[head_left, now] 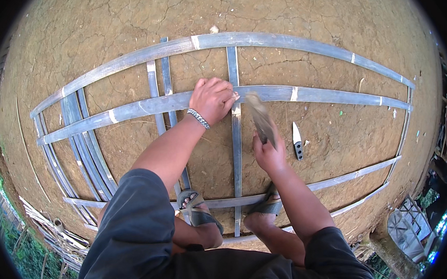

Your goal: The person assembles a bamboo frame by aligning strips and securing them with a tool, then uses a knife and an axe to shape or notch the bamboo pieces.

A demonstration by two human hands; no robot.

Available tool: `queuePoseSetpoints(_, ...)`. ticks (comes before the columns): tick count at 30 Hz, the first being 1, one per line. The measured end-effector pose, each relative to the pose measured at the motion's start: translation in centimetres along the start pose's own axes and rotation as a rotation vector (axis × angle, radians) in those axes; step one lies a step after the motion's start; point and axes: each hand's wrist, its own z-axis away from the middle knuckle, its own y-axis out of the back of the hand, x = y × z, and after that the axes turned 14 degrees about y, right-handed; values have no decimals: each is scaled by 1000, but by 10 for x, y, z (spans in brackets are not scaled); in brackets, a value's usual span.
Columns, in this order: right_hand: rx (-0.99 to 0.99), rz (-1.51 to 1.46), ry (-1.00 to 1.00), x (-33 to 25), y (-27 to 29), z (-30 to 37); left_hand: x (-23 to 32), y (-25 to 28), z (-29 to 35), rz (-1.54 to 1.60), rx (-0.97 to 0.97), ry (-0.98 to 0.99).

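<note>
My left hand (pixel 212 99) is closed at the crossing of a long split-bamboo slat (pixel 266 93) and an upright slat (pixel 238 154). A small pale bit shows at its fingertips, too small to name. Gripped in my right hand (pixel 270 152) is a flat grey-brown tool (pixel 260 118), smeared by motion. Its far end is just right of that crossing. Both slats belong to a bamboo frame lying on the ground. A small knife (pixel 297 140) with a dark, holed handle lies right of my right hand.
Another long slat (pixel 253 38) curves across the far side. Several parallel slats (pixel 84 141) are bunched at the left. My sandalled feet (pixel 199 211) stand at the near slats. Bamboo sticks (pixel 56 229) are piled lower left; a pale crate-like object (pixel 410 228) is lower right.
</note>
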Motion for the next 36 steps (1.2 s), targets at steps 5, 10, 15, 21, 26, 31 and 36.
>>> queuePoseSetpoints(5, -141, -12, -218, -9, 12, -6, 3, 7, 2, 6, -50, 46)
queuePoseSetpoints(10, -86, -5, -232, 6, 8, 2, -7, 0, -5, 66, 132, 240)
queuePoseSetpoints(15, -91, -6, -202, -5, 6, 7, 5, -19, -17, -164, 241, 629)
queuePoseSetpoints(21, 57, -25, 79, 5, -10, 15, 13, -17, -18, -280, 153, 632)
queuePoseSetpoints(26, -208, 25, -81, -8, 1, -8, 7, -18, -20, -289, 143, 642)
queuePoseSetpoints(31, -34, -125, 32, 3, -9, 13, 9, -13, -19, -218, 136, 617)
queuePoseSetpoints(36, -195, 25, -182, 4, -16, 2, 11, -19, -17, -224, 139, 620)
